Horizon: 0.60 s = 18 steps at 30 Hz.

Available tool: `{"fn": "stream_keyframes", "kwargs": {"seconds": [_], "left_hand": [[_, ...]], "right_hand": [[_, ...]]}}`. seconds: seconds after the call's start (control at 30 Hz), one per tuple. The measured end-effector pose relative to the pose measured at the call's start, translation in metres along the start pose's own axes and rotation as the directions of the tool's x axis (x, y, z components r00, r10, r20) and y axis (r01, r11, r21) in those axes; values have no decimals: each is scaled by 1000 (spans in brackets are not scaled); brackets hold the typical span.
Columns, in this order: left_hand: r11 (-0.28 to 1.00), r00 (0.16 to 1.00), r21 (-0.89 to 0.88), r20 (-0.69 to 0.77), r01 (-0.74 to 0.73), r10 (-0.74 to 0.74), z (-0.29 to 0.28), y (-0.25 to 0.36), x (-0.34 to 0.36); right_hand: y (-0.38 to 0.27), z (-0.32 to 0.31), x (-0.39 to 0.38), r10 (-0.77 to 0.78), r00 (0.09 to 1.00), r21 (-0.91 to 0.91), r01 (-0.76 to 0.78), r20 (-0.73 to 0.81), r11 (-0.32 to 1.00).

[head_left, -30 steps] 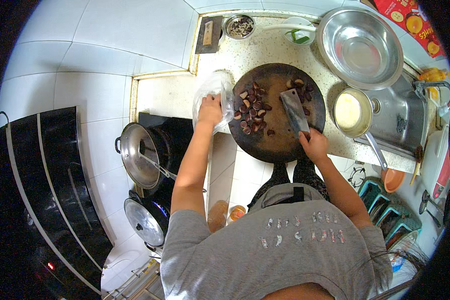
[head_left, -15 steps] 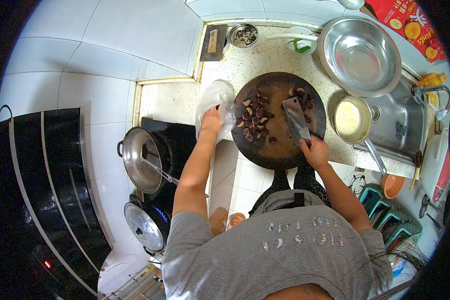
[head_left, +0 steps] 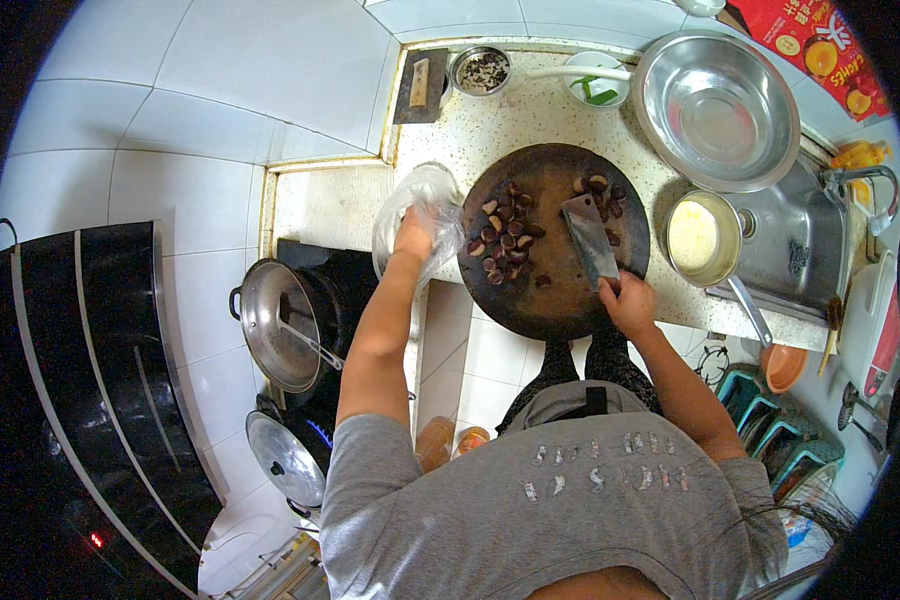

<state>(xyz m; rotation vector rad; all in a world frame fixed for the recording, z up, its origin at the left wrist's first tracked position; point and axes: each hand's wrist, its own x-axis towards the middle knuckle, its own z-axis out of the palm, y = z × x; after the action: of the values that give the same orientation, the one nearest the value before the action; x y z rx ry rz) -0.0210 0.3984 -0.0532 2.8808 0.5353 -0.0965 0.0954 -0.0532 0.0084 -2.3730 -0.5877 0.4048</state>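
A round dark wooden chopping board (head_left: 530,308) lies on the counter in front of me. My right hand (head_left: 630,304) is closed round the handle of a cleaver (head_left: 592,238), its broad blade flat over the board's right part. Dark brown chestnuts (head_left: 510,240), several with pale cut faces, are heaped on the board's left half. A smaller group of chestnuts (head_left: 600,192) lies beyond the blade. Left of the board, my left hand (head_left: 415,236) reaches into a clear plastic bag (head_left: 432,186). Crumpled film hides its fingers, so their grip does not show.
Right of the board stand a saucepan (head_left: 704,235) with pale yellow contents, a large steel basin (head_left: 715,112) and the sink (head_left: 785,235). A small bowl (head_left: 481,70) and a white dish (head_left: 598,90) sit behind. At left are a wok (head_left: 282,325) and a lidded pot (head_left: 285,458) beside a blue flame.
My left hand has shifted slightly and sits deeper in the plastic bag, which has spread toward the left. My right hand and the cleaver have stayed nearly still.
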Motion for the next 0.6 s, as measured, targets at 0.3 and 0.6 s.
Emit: {"fn": "stream_keyframes", "kwargs": {"seconds": [0.3,0.6], "left_hand": [[957,984,-231,37,177,-173,-58,3,-1],[884,968,-428,-69,191,-243,-174,141,-74]], "right_hand": [[-5,0,-1,-23,1000,15,23,7,1000],[-2,-3,0,23,1000,-12,-23,14,1000]]}}
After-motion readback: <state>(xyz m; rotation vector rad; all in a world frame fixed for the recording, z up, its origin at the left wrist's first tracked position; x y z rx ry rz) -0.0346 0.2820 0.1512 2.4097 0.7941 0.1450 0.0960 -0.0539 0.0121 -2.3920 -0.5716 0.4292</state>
